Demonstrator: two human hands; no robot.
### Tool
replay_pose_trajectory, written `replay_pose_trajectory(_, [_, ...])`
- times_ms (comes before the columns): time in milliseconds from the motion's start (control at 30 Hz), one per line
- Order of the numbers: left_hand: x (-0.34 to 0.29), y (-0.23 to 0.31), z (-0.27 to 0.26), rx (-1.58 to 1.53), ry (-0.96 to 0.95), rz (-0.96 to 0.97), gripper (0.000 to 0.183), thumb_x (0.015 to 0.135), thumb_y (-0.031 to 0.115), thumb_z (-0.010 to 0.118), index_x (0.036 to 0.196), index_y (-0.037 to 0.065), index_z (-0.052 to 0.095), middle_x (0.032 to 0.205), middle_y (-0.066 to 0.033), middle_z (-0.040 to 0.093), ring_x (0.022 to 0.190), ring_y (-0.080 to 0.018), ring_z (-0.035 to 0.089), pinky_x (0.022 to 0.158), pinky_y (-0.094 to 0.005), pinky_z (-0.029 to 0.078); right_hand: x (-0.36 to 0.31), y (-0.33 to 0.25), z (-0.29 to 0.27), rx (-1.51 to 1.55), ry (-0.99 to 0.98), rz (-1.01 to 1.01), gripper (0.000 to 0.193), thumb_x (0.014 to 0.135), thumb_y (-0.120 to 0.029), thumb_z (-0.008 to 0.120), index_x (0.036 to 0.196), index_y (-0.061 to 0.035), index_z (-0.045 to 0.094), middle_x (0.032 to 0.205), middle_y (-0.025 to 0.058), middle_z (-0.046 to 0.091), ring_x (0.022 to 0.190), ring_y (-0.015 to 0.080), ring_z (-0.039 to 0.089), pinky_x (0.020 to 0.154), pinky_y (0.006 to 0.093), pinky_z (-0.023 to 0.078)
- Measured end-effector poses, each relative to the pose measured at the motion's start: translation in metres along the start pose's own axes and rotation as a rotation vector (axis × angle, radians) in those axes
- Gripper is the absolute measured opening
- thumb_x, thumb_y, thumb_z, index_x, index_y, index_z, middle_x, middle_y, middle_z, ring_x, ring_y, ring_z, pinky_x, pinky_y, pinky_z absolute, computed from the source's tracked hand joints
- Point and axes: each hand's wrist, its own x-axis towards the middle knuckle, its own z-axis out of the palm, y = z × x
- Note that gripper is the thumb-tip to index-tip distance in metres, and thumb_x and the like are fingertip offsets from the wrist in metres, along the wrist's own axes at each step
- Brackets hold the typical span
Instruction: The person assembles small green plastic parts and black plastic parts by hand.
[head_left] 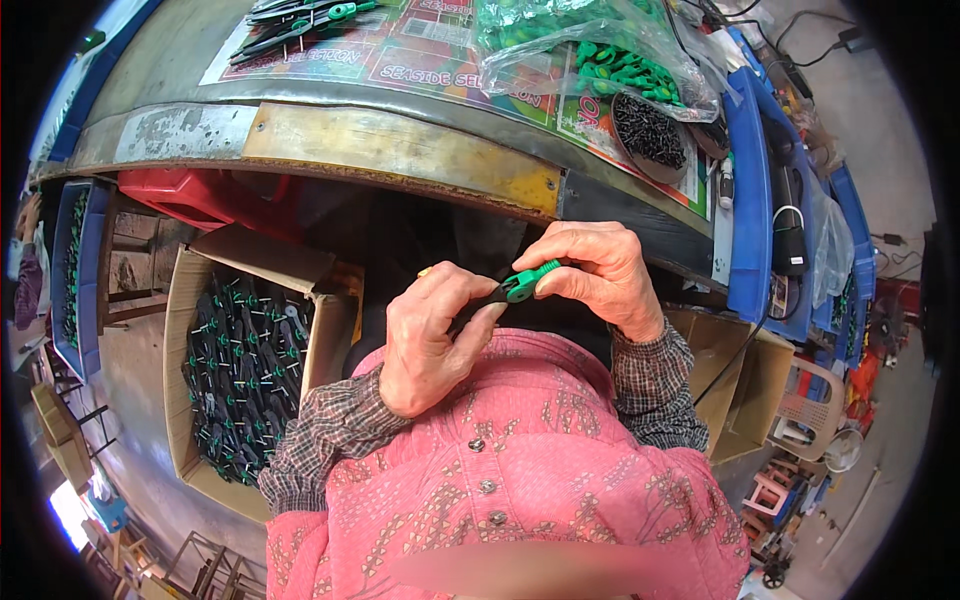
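Between my hands, in front of my lap, is a small green plastic piece (pixel 522 286) with a ribbed end and a round hole. My right hand (pixel 606 275) pinches its ribbed end between thumb and fingers. My left hand (pixel 430 338) is closed on a dark, narrow part (pixel 486 300) that meets the green piece's left end. Most of the dark part is hidden by my left fingers. Both hands are below the worn metal edge (pixel 400 150) of the workbench, clear of it.
Left of me stands a cardboard box (pixel 178 400) full of black-and-green pieces. On the bench are similar pieces (pixel 300 22), a clear bag of green parts (pixel 610 70) and a dish of small black parts (pixel 652 138). Blue bins (pixel 745 200) and an open carton (pixel 745 400) are at right.
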Motion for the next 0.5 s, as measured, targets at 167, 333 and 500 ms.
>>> replay_pose_trajectory(167, [-0.002,0.000,0.000,0.071,0.055,0.104,0.024,0.070,-0.003,0.073,0.090,0.002,0.062,0.078,-0.0100,0.059,0.068,-0.0264,0.059,0.059,-0.0346,0.046,-0.001,0.000,0.008,0.011,0.062,-0.040,0.015,0.084,-0.009,0.070,0.096,0.0004,0.069,0.078,0.0079,0.066,0.067,0.0141,0.064,0.060,0.0257,0.049])
replay_pose_trajectory(333, [-0.002,-0.003,0.000,0.112,0.022,0.162,0.023,0.070,-0.005,0.072,0.089,0.001,0.062,0.079,-0.0107,0.060,0.070,-0.0254,0.060,0.060,-0.0332,0.047,0.004,0.003,0.005,-0.105,-0.045,-0.152,0.015,0.084,-0.011,0.071,0.093,0.0007,0.069,0.077,0.0077,0.066,0.066,0.0139,0.063,0.060,0.0261,0.048])
replay_pose_trajectory(500, [-0.002,-0.006,0.005,-0.086,-0.017,-0.089,0.014,0.077,0.001,0.072,0.088,0.000,0.062,0.075,-0.0076,0.061,0.062,-0.0167,0.059,0.056,-0.0280,0.046,-0.001,0.001,0.017,0.075,0.064,0.106,0.015,0.088,-0.014,0.068,0.093,0.0003,0.068,0.074,0.0030,0.064,0.063,0.0079,0.058,0.056,0.0223,0.046])
